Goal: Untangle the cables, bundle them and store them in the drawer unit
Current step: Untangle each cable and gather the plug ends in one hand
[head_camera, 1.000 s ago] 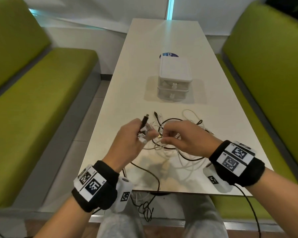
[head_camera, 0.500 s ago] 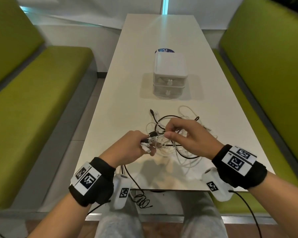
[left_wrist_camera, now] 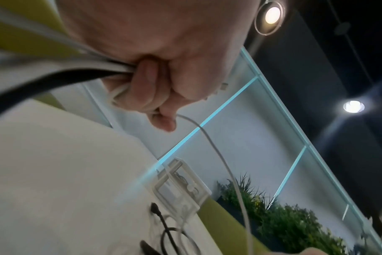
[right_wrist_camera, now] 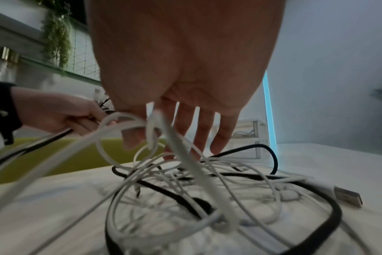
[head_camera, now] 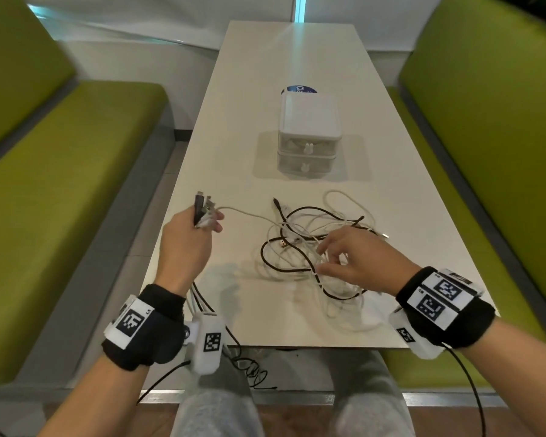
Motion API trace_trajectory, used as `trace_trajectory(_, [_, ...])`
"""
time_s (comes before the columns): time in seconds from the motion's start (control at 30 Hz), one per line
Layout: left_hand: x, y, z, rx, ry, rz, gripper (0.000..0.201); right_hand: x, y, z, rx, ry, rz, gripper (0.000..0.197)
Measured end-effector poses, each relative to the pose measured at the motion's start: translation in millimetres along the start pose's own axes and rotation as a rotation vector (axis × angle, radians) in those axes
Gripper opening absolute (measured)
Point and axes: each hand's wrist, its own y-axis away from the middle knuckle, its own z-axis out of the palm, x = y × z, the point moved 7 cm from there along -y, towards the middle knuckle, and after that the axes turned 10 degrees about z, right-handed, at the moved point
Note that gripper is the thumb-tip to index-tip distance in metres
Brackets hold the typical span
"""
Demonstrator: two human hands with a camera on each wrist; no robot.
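My left hand [head_camera: 186, 244] keeps a clenched grip on a cluster of black and white cable plug ends [head_camera: 204, 207], held up off the table to the left of the tangle; the wrist view shows its fingers [left_wrist_camera: 142, 93] curled round several strands, black and white. One thin white cable [head_camera: 246, 212] runs from this grip across to the tangle. My right hand [head_camera: 356, 263] has a released grip: its fingers [right_wrist_camera: 204, 131] are spread and nearly straight over the tangle, with a white loop draped across the thumb; whether it pinches any strand I cannot tell.

The tangle of thin white and black cables [head_camera: 316, 250] lies on the long white table [head_camera: 234, 152], still knotted into overlapping loops, a silver USB plug [right_wrist_camera: 347, 196] lying at its right edge. The small white two-drawer plastic unit [head_camera: 308, 134] stands beyond the tangle, well apart from it, both drawers closed.

Progress, as I judge it: early. Plug ends are gathered, but no cable is freed, none bundled, none stored. Separating, coiling and stowing all remain.
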Motion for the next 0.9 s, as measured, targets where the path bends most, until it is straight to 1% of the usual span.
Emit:
trace_trajectory(0.07, [-3, 0, 2, -0.030, -0.058, -0.002, 0.031, 0, -1, 3, 0.009, 0.023, 0.029, 0.022])
trace_trajectory(0.17, [-2, 2, 6, -0.057, -0.222, 0.048, 0.027, -7, -2, 11, 0.013, 0.073, 0.017, 0.016])
trace_trajectory(0.2, [3, 4, 8, -0.057, -0.287, 0.084, 0.025, -9, -3, 13, 0.024, 0.071, 0.014, 0.014])
trace_trajectory(0.23, [9, 7, 10, -0.041, -0.304, 0.132, 0.025, -9, -4, 14, 0.041, 0.051, 0.022, 0.010])
trace_trajectory(0.3, [32, 16, 13, -0.003, -0.198, 0.272, 0.040, -8, -7, 13, 0.075, -0.003, 0.055, 0.007])
trace_trajectory(0.33, [46, 21, 19, -0.021, -0.135, 0.353, 0.048, -8, -8, 12, 0.082, -0.019, 0.070, 0.007])
trace_trajectory(0.37, [56, 27, 30, -0.080, -0.093, 0.427, 0.052, -8, -8, 13, 0.082, -0.026, 0.079, 0.008])
trace_trajectory(0.43, [72, 38, 58, -0.265, -0.048, 0.524, 0.053, -12, -9, 13, 0.076, -0.029, 0.084, 0.011])
trace_trajectory(0.47, [75, 43, 72, -0.348, -0.036, 0.538, 0.054, -14, -8, 13, 0.076, -0.024, 0.085, 0.013])
trace_trajectory(0.53, [75, 50, 93, -0.443, -0.025, 0.519, 0.060, -15, -8, 16, 0.053, 0.007, 0.096, 0.017])
trace_trajectory(0.63, [72, 52, 105, -0.468, -0.017, 0.466, 0.063, -11, -5, 21, 0.013, -0.005, 0.102, 0.022])
trace_trajectory(0.7, [71, 51, 108, -0.497, -0.031, 0.439, 0.063, -12, -4, 22, 0.011, -0.033, 0.077, 0.018])
trace_trajectory(0.77, [67, 49, 111, -0.548, -0.104, 0.407, 0.065, -14, -3, 19, 0.040, -0.051, 0.052, 0.017])
trace_trajectory(0.8, [66, 49, 112, -0.581, -0.172, 0.401, 0.063, -15, -2, 17, 0.063, -0.073, 0.044, 0.018])
trace_trajectory(0.83, [64, 48, 114, -0.609, -0.245, 0.404, 0.056, -16, -1, 15, 0.082, -0.109, 0.040, 0.021])
trace_trajectory(0.9, [62, 47, 115, -0.634, -0.358, 0.415, 0.032, -19, 0, 13, 0.089, -0.164, 0.036, 0.027])
